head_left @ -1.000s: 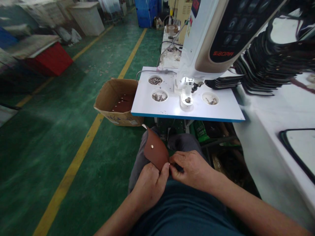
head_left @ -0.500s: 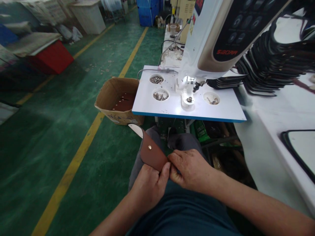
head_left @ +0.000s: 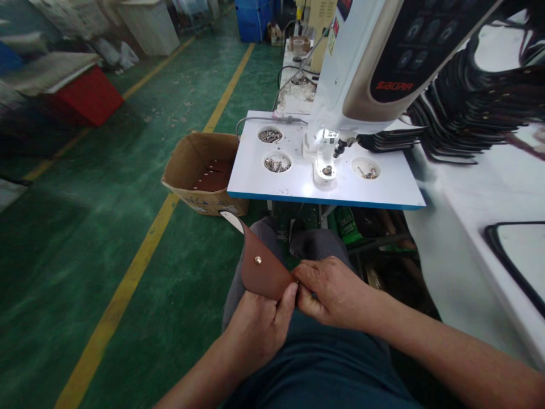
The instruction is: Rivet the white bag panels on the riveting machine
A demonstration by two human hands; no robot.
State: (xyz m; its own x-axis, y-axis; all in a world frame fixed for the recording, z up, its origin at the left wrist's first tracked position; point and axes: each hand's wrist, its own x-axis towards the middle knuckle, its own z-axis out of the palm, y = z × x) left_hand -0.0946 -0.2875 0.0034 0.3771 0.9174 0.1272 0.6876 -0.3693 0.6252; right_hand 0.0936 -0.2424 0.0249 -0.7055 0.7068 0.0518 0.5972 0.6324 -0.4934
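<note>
A curved brown leather piece (head_left: 266, 267) with a pale underside is held above my lap. One shiny metal snap (head_left: 258, 260) shows on its brown face. My left hand (head_left: 261, 318) grips the lower edge, thumb on top and fingers underneath. At the right corner of the piece, my right hand (head_left: 327, 289) is closed in a pinch. A small dark bit shows between its fingers, too small to name, and the fingertips touch the leather's corner. My two hands nearly meet there.
Ahead stands a white riveting machine (head_left: 361, 85) over a white worktable (head_left: 298, 184) with cups of small metal parts. A cardboard box (head_left: 200, 199) holding brown pieces sits on the floor to its left. Stacked black-edged pieces (head_left: 460, 125) lie on the right-hand table (head_left: 460, 187).
My right hand has shifted slightly to the right, and a small dark bit now shows between its fingers. My left hand still grips the leather piece, which is barely moved.
</note>
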